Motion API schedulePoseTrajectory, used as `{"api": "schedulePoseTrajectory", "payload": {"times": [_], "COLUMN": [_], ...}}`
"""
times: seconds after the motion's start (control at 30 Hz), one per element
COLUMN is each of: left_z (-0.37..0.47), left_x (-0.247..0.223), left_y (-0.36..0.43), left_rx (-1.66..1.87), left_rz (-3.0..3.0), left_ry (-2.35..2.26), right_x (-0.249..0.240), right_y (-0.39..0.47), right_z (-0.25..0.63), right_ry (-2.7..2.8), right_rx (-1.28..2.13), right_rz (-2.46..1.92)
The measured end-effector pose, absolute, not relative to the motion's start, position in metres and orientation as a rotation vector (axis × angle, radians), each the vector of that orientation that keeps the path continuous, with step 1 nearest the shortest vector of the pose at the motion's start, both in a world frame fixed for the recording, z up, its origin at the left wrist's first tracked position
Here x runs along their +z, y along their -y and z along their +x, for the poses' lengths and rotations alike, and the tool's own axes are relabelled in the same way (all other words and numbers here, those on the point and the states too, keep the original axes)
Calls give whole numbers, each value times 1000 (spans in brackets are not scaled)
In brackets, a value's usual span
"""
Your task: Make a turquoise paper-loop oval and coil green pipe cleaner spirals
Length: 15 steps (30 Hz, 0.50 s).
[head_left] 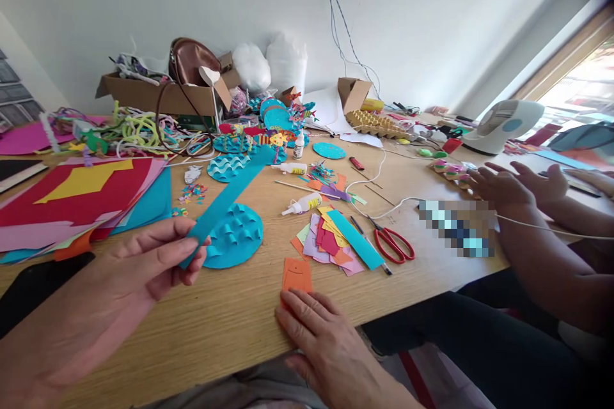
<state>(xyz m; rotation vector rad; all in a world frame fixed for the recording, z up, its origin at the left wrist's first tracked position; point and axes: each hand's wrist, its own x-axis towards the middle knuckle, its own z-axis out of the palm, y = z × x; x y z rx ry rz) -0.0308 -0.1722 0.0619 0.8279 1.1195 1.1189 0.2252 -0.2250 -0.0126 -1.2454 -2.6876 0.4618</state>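
**Currently: Blue Strip Pinched in Left Hand, Right Hand Flat on Orange Paper**

Left hand [158,259]: closed in a pinch. The thumb lies along the near face of the blue paper strip [231,197], with the fingers curled behind its lower end. No gap shows between thumb and strip. The strip is raised above the table [192,339], slanting up and away to the right; its free end points toward the glue bottles.

Right hand [329,342]: unclenched, palm down, fingers extended and close together. The fingertips cover the near end of 1 orange paper piece [296,272], which lies flat near the table's front edge and bears a drawn curved line. The hand presses or rests on it without grasping.

Adjacent items: 1 blue disc [240,244] with raised curled paper pieces lies behind the left fingertips, partly overlapped by the strip in view. Right of the disc lies 1 glue bottle [304,203] on its side. A pile of coloured paper pieces [327,239] lies beyond the right hand, with red-handled scissors [391,232] just beside it.
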Motion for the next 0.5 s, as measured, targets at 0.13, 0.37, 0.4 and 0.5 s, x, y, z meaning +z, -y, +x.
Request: {"api": "schedulePoseTrajectory", "payload": {"times": [0.13,0.37,0.4,0.5], "left_z": [-37,-36,-37,-44], "left_x": [56,33,26,4], "left_y": [176,186,186,184], "left_rx": [1330,1385,1379,1377], "left_rz": [832,799,767,709], "left_ry": [-1132,-1231,-1250,-1335], "right_x": [-13,13,20,38], "right_y": [213,177,165,114], "right_z": [231,237,238,240], "right_ry": [2670,2647,2639,2577], "right_rx": [492,261,199,68], "right_rz": [-1310,-1325,-1339,-1507]}}
